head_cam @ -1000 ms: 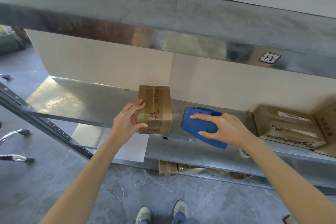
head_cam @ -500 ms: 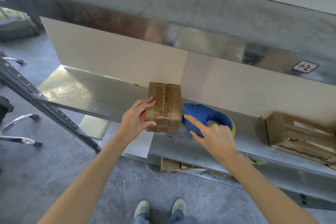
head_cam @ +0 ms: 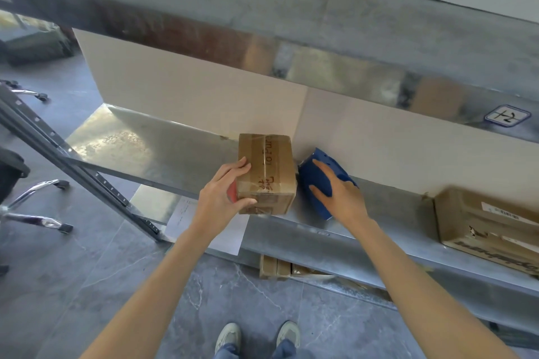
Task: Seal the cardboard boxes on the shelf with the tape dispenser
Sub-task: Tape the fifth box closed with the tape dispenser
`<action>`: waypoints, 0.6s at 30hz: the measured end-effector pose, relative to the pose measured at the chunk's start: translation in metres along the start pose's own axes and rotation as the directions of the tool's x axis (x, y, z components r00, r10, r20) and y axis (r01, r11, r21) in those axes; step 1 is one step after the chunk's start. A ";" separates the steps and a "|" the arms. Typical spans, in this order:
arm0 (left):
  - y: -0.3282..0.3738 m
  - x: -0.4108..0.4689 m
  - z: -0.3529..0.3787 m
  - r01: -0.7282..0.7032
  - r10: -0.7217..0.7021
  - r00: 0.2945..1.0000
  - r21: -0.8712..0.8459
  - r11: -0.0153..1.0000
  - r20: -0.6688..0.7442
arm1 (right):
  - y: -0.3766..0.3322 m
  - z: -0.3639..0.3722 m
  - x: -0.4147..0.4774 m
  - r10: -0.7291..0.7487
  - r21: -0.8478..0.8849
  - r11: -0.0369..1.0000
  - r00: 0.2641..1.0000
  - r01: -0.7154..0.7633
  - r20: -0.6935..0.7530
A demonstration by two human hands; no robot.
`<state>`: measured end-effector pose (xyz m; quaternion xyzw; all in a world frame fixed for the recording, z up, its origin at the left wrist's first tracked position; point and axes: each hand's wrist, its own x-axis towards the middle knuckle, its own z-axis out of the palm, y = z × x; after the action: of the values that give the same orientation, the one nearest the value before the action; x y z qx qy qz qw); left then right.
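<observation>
box (head_cam: 271, 172) lengthwise toward wall (head_cam: 204, 102), left hand (head_cam: 221, 198) holding, right hand (head_cam: 341, 198) gripping dispenser (head_cam: 306, 175)

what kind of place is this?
Probably a storeroom or packing area: bare metal shelving with a handwritten label, a taped cardboard box and a larger box on it, a blue tape dispenser alongside.

Bright light glares off the metal shelf (head_cam: 116, 140) at left; wide-angle edges bend, right box (head_cam: 490, 227) blurred.

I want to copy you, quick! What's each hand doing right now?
Left hand: closed, gripping the small cardboard box.
Right hand: closed around the blue tape dispenser.
</observation>
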<state>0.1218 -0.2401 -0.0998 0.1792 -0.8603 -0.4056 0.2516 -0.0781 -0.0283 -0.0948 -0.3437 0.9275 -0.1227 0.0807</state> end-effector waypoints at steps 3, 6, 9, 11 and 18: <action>0.004 0.000 0.002 0.015 -0.015 1.000 0.017 1.000 -0.016 | 0.001 0.008 0.000 0.030 0.007 0.999 0.997 -0.031 0.070; 0.005 0.000 0.003 0.031 -0.031 0.999 0.006 1.000 -0.015 | -0.001 0.008 0.000 0.026 0.054 0.998 0.994 -0.032 0.106; 0.005 -0.001 0.004 0.034 -0.034 0.999 -0.003 0.999 -0.016 | 0.000 0.010 -0.002 0.003 0.153 0.988 0.990 -0.024 0.140; 0.005 -0.001 0.005 0.037 -0.037 0.999 -0.007 0.999 -0.008 | 0.000 0.007 -0.003 -0.011 0.197 0.980 0.988 -0.020 0.155; 0.004 0.001 -0.002 0.020 -0.019 0.999 -0.015 1.000 0.039 | 0.005 -0.004 -0.013 -0.010 0.220 0.975 0.987 -0.026 0.163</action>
<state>0.1218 -0.2389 -0.0952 0.1779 -0.8600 -0.4181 0.2324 -0.0727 -0.0154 -0.0914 -0.3379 0.8997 -0.1962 0.1945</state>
